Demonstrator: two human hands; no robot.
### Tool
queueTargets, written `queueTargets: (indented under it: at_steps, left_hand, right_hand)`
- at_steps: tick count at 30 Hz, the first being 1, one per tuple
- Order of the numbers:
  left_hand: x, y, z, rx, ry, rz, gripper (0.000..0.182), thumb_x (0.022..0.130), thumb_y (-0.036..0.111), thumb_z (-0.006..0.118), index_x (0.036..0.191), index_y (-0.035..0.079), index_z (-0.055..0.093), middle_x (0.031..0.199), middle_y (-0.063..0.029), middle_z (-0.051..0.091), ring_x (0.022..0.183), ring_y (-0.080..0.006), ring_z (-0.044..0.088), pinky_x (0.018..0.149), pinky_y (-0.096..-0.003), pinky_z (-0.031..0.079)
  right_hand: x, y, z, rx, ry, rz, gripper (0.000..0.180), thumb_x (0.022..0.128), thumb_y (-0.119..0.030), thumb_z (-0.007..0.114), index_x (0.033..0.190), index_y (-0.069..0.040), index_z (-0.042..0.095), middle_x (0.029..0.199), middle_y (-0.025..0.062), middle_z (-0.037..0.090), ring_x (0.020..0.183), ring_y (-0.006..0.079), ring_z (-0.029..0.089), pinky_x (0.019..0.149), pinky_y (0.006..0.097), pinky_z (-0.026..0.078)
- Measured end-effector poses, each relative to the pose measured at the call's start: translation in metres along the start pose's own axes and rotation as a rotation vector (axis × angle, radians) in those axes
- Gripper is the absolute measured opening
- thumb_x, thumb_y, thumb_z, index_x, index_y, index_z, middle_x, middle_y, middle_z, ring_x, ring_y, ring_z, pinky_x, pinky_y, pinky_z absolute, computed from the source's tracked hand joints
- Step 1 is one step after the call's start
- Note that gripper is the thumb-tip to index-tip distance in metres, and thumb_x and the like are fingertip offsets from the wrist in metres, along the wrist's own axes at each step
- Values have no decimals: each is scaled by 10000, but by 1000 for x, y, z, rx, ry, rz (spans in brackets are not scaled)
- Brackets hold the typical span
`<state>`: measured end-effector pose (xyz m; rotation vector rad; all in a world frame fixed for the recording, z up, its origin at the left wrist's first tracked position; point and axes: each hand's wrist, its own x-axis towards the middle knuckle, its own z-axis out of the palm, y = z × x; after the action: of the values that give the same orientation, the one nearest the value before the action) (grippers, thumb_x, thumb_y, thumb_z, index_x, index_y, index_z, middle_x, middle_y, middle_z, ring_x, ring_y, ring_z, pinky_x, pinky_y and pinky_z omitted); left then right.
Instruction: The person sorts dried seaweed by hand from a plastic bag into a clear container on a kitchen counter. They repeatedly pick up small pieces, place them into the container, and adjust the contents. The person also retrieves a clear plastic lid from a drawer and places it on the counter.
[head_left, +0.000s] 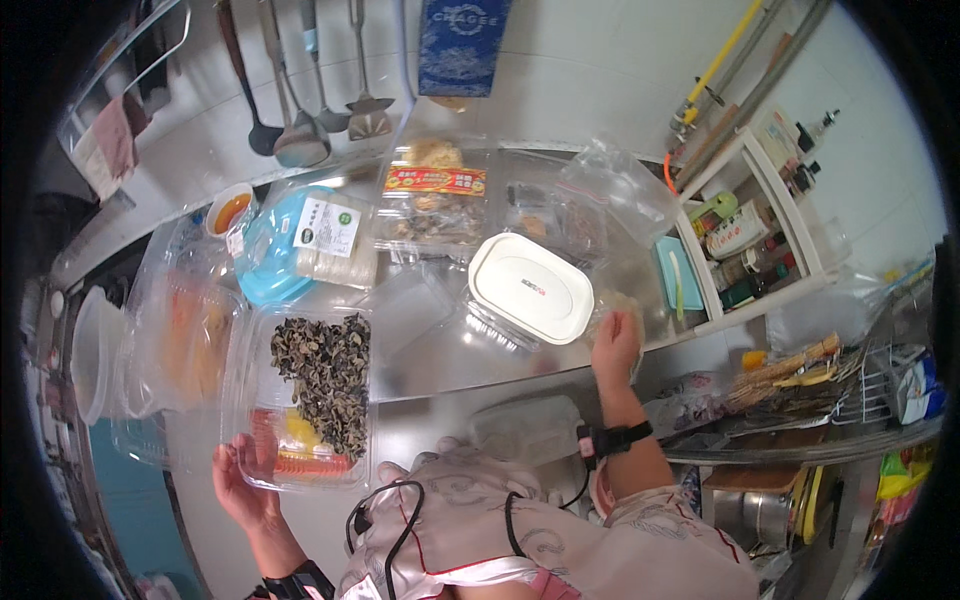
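Observation:
My left hand (251, 480) grips the near left corner of a clear plastic box (241, 360). Dark, curled dried wood ear fungus (330, 375) lies in it, and a red and yellow print shows through its base. On the right, my right hand (619, 345) is closed at the counter's edge around a thin, see-through piece of plastic (636, 315), possibly a bag; its full shape is unclear. Just left of that hand is a white rectangular lid or box (529, 285) with rounded corners. A clear plastic tray (499, 330) shows under its near edge.
Behind are a blue lid (262, 255), a labelled noodle pack (337, 262), a clear food box (431, 199) and a plastic bag (622, 191). A cup of amber liquid (231, 214) stands back left. Right are a white rack (750, 232) and a light-blue tray (679, 274).

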<state>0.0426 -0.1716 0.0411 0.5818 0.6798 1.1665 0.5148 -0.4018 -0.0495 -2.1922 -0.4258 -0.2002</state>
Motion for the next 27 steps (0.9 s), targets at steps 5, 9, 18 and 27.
queueTargets:
  at_steps: [5,9,18,27]
  left_hand:
    - [6,-6,-15,25,-8,-10,123,882,222,522,830,134,590,881,-45,648,941,-184,587,874,-510,441]
    - [-1,-6,-21,-1,84,-11,87,867,222,543,851,153,593,885,-33,644,940,-191,588,864,-509,443]
    - [-14,0,-25,-21,197,32,46,830,190,548,846,147,558,882,-40,630,930,-200,576,828,-507,462]
    - [-3,0,-28,-69,182,47,22,824,148,538,821,127,543,873,-61,648,872,-190,596,814,-478,487]
  right_hand:
    - [85,-68,51,-256,-331,-518,252,876,-213,508,1008,-8,570,995,206,581,967,396,517,844,453,402]
    - [117,-92,102,-338,-719,-431,323,914,-281,435,965,9,567,959,235,593,927,401,547,809,439,428]
    - [115,-82,130,-331,-565,-545,254,878,-242,504,830,-2,568,885,216,575,865,412,532,739,456,422]
    - [114,-97,126,-130,-674,-500,239,881,-243,507,930,-30,602,933,191,602,898,347,568,783,403,440]
